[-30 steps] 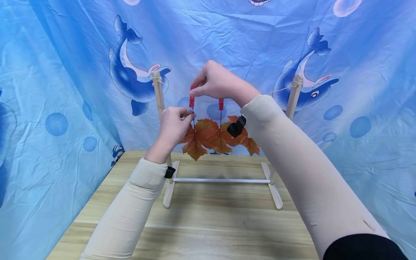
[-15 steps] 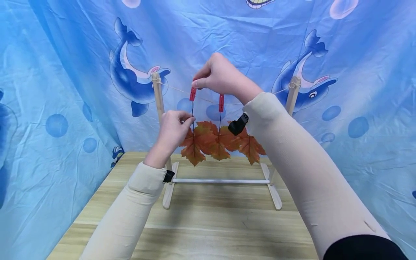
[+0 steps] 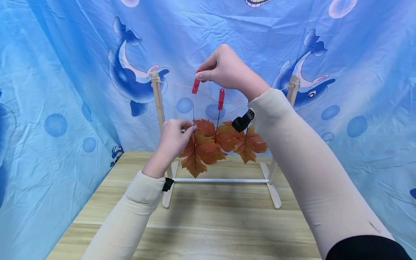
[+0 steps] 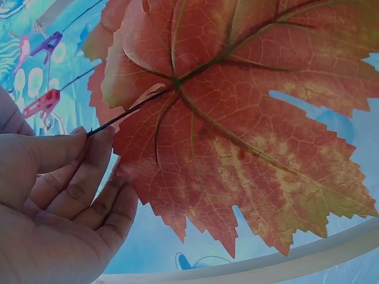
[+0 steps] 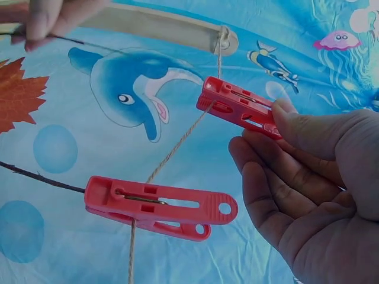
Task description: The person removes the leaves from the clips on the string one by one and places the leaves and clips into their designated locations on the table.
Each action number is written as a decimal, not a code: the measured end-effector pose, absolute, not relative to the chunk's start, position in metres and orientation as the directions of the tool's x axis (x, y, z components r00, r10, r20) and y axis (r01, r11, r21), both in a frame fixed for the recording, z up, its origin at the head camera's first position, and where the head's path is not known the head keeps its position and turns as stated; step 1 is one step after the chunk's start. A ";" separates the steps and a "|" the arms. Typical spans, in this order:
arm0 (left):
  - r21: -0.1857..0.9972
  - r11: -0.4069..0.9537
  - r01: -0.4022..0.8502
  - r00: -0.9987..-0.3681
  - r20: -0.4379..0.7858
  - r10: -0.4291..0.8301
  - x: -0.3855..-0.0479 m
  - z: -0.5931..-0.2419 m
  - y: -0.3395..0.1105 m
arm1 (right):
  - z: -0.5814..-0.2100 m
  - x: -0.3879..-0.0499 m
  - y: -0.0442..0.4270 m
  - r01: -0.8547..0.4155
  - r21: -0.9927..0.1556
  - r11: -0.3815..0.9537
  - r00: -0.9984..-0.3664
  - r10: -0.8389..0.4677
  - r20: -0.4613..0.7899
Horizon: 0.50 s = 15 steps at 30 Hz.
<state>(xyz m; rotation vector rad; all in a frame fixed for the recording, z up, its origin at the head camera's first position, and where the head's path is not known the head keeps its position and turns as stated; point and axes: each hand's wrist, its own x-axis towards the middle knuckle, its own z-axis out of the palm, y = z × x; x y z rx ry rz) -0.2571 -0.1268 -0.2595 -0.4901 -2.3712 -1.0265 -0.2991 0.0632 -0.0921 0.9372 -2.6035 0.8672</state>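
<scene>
Orange-red lobed leaf [image 3: 201, 155] is held at centre of the head view, its thin dark stem [image 3: 194, 116] pinched by the left hand's [image 3: 175, 136] thumb and fingertips, stem top clear of the clip. Small red plastic clothespin [image 5: 238, 107] above is pinched at the tail by the right hand [image 3: 227, 70]; jaw bite on the thin tan string [image 5: 180, 142] hard to judge. Stem should be kept upright, tail squeezed squarely, string not yanked. Snag risk: a second orange leaf [image 3: 227, 136], hung from another red clothespin [image 5: 160, 204], is overlapped. Purple clothespin [image 4: 46, 47] seen upper left, left-wrist view. String's right part is partly blocked by the cream sleeve [image 3: 299, 155].
</scene>
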 end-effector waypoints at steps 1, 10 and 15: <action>0.571 0.646 0.507 -0.809 0.574 0.128 -0.256 -0.261 -0.127 | -0.092 -0.299 0.064 -0.642 -0.449 0.621 -0.766 -0.499 0.405; 0.571 0.660 0.488 -0.829 0.541 0.144 -0.244 -0.272 -0.127 | -0.095 -0.303 0.061 -0.616 -0.445 0.650 -0.786 -0.473 0.398; 0.576 0.666 0.474 -0.840 0.523 0.146 -0.240 -0.277 -0.125 | -0.096 -0.306 0.058 -0.607 -0.424 0.672 -0.791 -0.459 0.406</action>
